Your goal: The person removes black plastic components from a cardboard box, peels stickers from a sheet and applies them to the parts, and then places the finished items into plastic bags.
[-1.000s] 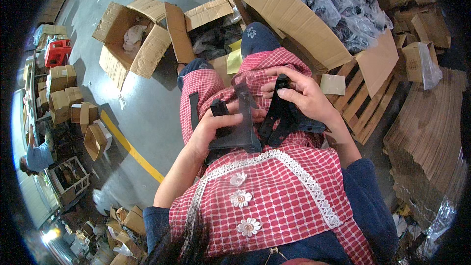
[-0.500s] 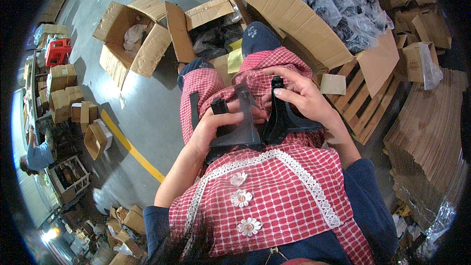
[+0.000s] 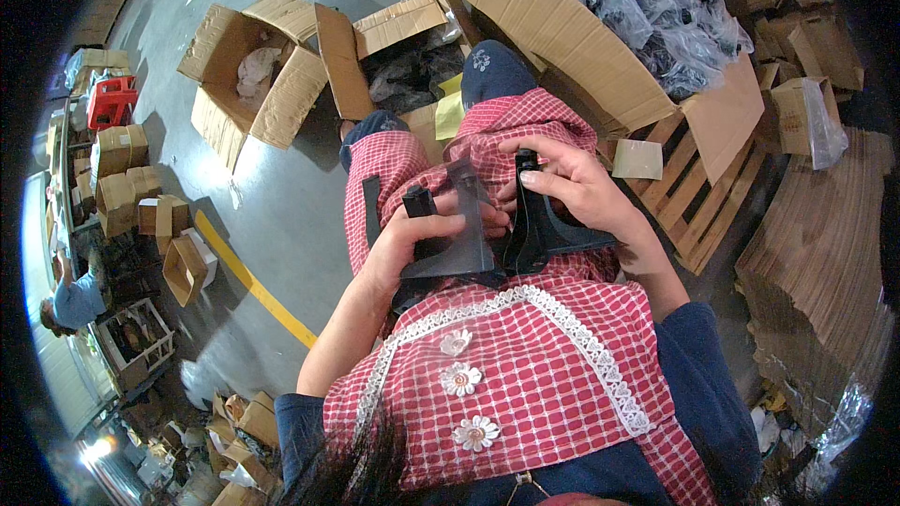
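Over my lap I hold black plastic bracket-like parts with flared panels and upright posts. My left hand (image 3: 405, 242) is closed around the left black plastic part (image 3: 457, 260), its thumb lying across the front near a short post. My right hand (image 3: 579, 186) grips the right black plastic part (image 3: 531, 232), with thumb and fingers at the top of its upright post. The two parts sit side by side, close together; whether they touch or join cannot be made out. Some fingers are hidden behind the plastic. Under them is a red checked apron (image 3: 525, 356).
A large carton (image 3: 562, 47) full of clear-bagged dark pieces stands ahead right on a wooden pallet (image 3: 698, 192). Open cartons (image 3: 295, 98) are ahead left. Stacked flat cardboard (image 3: 816, 234) is at right. Far left are shelves, boxes, a red stool (image 3: 112, 101) and another person (image 3: 77, 300).
My right hand and the part in it have shifted very slightly left. My left hand keeps its hold, almost unmoved.
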{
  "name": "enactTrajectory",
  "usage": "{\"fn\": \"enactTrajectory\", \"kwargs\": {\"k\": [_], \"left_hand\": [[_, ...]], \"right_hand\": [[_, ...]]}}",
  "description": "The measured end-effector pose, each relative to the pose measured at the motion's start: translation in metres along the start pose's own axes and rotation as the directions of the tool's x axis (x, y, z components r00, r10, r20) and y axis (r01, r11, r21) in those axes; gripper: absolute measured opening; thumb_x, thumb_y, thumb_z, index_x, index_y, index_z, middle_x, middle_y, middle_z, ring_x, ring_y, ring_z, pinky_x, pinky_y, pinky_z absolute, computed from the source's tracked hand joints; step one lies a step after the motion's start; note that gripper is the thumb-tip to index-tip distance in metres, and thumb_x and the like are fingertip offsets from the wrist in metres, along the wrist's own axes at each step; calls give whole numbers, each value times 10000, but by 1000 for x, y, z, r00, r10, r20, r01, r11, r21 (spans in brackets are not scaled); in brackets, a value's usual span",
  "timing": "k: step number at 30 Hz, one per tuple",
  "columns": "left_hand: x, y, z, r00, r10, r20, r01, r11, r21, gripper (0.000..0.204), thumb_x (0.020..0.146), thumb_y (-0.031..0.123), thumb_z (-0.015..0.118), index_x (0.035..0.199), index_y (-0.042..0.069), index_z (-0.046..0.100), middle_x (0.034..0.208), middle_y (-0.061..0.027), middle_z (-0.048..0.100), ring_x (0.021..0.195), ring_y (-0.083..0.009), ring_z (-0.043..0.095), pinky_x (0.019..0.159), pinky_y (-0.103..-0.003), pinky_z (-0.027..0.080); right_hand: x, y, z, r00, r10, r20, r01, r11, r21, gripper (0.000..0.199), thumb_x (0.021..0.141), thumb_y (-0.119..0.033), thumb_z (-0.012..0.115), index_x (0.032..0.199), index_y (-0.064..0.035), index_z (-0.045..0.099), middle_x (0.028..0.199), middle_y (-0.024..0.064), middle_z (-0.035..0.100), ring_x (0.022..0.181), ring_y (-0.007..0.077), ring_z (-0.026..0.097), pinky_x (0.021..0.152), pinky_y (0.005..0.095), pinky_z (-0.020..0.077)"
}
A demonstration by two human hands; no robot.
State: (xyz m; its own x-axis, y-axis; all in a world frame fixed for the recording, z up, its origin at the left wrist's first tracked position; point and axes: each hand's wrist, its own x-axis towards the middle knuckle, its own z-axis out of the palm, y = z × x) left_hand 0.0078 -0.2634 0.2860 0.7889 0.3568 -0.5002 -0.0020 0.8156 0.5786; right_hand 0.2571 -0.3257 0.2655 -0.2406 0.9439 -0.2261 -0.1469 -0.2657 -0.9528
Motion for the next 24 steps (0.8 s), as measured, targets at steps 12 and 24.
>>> {"fn": "enactTrajectory", "kwargs": {"k": [12,24], "left_hand": [[0,2,2,998,-53,20,54,993,-102,408,909,137,550,1249,-86,579,1250,-221,627,1197,-325,596,1035,-392,456],[2,-3,-2,998,-58,8,59,997,-54,381,885,116,569,1199,-97,607,1230,-228,641,1145,-310,631,1014,-376,487]], "right_hand": [[-3,3,-1,999,-19,-50,13,994,-106,370,976,-135,561,1313,18,559,1102,129,695,1016,181,660,903,314,516],[-13,-35,-47,955,-239,175,261,401,-878,277,802,-235,690,987,-29,701,842,149,654,797,340,657,703,426,528]]}}
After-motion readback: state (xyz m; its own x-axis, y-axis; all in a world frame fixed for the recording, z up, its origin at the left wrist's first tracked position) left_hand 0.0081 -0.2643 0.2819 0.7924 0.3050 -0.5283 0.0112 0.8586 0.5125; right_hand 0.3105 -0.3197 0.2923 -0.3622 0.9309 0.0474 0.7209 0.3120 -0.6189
